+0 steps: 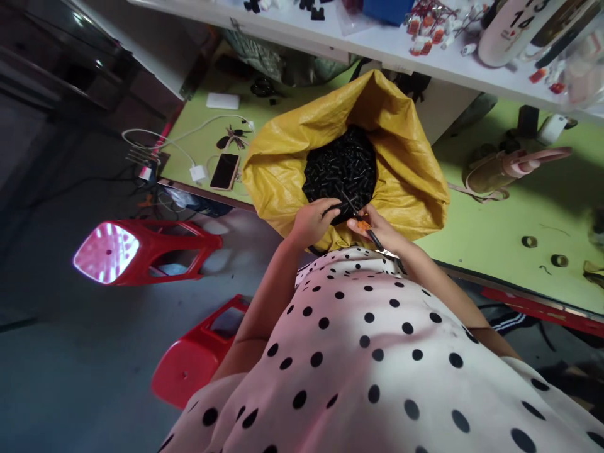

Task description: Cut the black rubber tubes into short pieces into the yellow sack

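Note:
A big yellow woven sack (410, 170) stands open at the front edge of the green table (500, 233), filled with several small black parts (342, 165). My left hand (311, 221) is at the sack's near rim, holding a small black part between its fingertips. My right hand (380, 229) is right beside it, gripping a slim tool with an orange and black handle (367, 228), its thin tip pointing up at the part in my left hand. A white top with black dots covers my body below the hands.
A phone (225, 171), keys, a white charger with cable and a white box lie on the table's left end. A pink handbag (509, 167) and small rings lie to the right. A white shelf (377, 44) above holds small parts. Two red plastic stools (155, 250) stand on the floor.

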`<state>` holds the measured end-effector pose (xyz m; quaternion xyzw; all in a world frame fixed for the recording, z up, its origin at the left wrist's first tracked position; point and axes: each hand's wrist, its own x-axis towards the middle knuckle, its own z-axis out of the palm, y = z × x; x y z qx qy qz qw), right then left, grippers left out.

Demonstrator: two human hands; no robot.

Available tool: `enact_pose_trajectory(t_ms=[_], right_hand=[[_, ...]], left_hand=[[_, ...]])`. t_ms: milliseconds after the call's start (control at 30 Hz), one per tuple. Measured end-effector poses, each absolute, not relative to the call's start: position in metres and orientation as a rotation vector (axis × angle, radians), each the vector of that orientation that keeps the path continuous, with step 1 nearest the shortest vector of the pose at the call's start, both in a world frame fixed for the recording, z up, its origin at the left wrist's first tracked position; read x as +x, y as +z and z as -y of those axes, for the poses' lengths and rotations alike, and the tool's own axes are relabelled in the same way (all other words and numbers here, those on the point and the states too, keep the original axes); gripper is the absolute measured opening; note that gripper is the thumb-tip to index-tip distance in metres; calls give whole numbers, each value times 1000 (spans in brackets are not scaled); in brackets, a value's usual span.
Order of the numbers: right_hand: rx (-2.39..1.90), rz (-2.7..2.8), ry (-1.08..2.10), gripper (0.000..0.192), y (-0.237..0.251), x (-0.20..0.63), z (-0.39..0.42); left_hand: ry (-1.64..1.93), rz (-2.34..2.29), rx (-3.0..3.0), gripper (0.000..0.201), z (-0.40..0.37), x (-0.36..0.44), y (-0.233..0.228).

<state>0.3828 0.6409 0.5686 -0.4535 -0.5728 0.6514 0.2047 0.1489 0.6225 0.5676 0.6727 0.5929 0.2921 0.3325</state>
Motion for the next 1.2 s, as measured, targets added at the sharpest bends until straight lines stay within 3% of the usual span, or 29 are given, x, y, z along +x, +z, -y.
enact_pose_trajectory(t_ms=[433, 1200], right_hand=[[-1354, 1914, 1438, 62, 566, 372, -642], [-1359, 2008, 1259, 48, 532, 375, -637]], left_hand=[[868, -1608, 1506, 29, -632, 150, 545], [921, -1518, 1468, 33, -630, 150, 524]])
